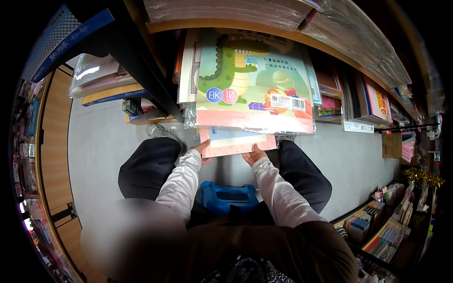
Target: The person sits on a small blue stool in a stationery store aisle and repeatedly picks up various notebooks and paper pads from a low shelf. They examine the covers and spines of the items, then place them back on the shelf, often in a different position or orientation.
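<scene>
My left hand (203, 153) grips the left end of a pink-bordered, plastic-wrapped flat pack (236, 149), its fingers wrapped round the edge. My right hand (254, 153) holds the same pack along its lower edge toward the right, fingers closed on it. The pack's far part is hidden under a larger bagged paper pack (247, 78) with a green cartoon crocodile, which juts from the shelf above my hands. More bagged paper sheets show behind that crocodile pack.
Overhead is a wooden shelf (222, 27) with paper stacks; more packs (373, 96) stand right. A dark metal post (144, 75) rises left. A blue plastic stool (227, 193) is between my legs. Stationery racks (377, 226) line the lower right, shelving (35, 155) the far left.
</scene>
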Demonstrator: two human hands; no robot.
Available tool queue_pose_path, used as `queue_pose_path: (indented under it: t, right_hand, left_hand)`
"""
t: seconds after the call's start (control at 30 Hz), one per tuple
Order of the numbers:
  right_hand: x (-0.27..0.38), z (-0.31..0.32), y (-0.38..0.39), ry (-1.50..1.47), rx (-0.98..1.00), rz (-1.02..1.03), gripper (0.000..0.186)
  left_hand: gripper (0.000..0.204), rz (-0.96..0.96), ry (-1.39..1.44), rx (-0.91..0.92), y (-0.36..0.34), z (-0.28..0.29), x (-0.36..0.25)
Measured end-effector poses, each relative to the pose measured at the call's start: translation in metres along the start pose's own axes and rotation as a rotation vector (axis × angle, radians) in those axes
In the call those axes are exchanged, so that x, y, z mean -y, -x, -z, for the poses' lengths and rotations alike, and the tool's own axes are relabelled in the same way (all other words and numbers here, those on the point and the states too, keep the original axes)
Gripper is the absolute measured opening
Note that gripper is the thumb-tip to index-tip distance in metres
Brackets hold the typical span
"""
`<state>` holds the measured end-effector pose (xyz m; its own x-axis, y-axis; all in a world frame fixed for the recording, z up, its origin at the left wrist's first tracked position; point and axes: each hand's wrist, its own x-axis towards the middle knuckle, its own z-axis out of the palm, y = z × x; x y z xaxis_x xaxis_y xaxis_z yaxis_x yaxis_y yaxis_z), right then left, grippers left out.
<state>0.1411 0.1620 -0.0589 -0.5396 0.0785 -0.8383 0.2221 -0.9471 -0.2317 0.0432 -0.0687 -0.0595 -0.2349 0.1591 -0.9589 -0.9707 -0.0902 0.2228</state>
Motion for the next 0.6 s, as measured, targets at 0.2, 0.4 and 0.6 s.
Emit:
queue_pose_path:
  t: [0.2, 0.4, 0.6]
  right_hand:
    - [0.017, -0.006, -0.021, 0.084, -0.118, -0.269, 0.041]
    - [0.050, 0.017, -0.061, 0.368, -0.288, 0.079, 0.029]
    - [0.077, 0.036, -0.101, -0.205, -0.095, 0.283, 0.023]
  left_hand:
    - [0.028, -0.125, 0.267, -0.130, -0.052, 0.015, -0.006]
    - [0.021, -0.296, 0.486, -0.178, -0.106, 0.035, -0.018]
    - [0.024, -0.766, -0.537, -0.591, -0.076, 0.013, -0.027]
